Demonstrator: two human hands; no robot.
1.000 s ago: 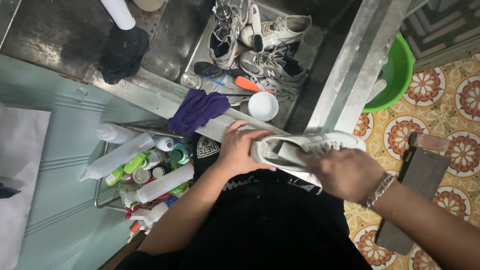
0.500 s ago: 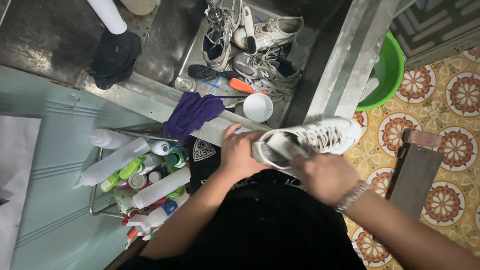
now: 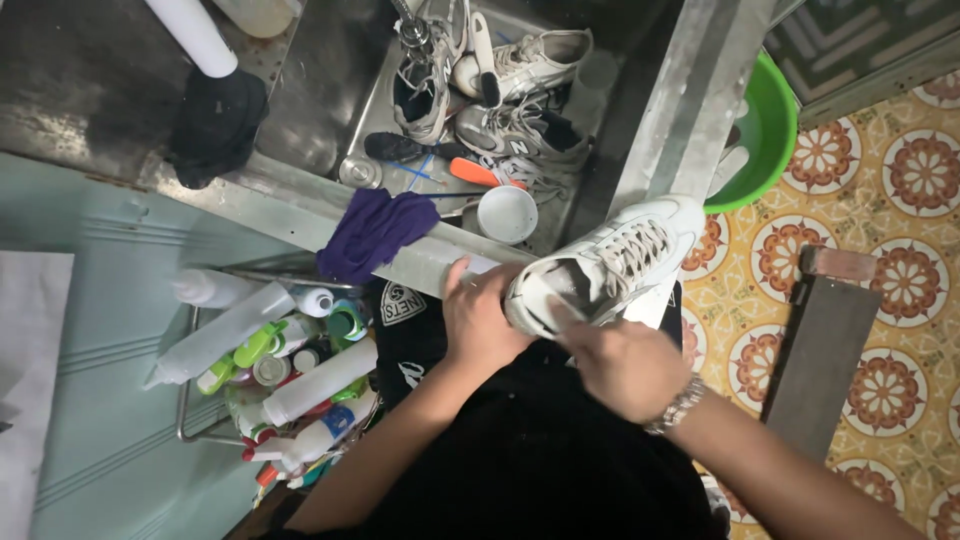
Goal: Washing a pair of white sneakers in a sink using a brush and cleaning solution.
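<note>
Beside the sink rim (image 3: 300,215), both hands (image 3: 480,320) grip a white sneaker (image 3: 620,255).

Materials around the metal sink (image 3: 330,110)

Above the sink's dull, brushed steel rim, a white sneaker (image 3: 600,265) is showing smooth leather-like panels and woven laces; a soft purple cloth (image 3: 375,232) is draping over that rim, and glossy plastic bottles (image 3: 290,370) are lying below it.

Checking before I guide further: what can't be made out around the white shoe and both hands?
Head view only:
- White sneaker: its sole faces away; heel covered by both hands.
- Right hand: fingertips tucked at the shoe's opening, so whether they hold anything is hidden.
- Left hand: palm side and grip hidden by its own back.
- Sink: far end cut off by the top edge.
</note>
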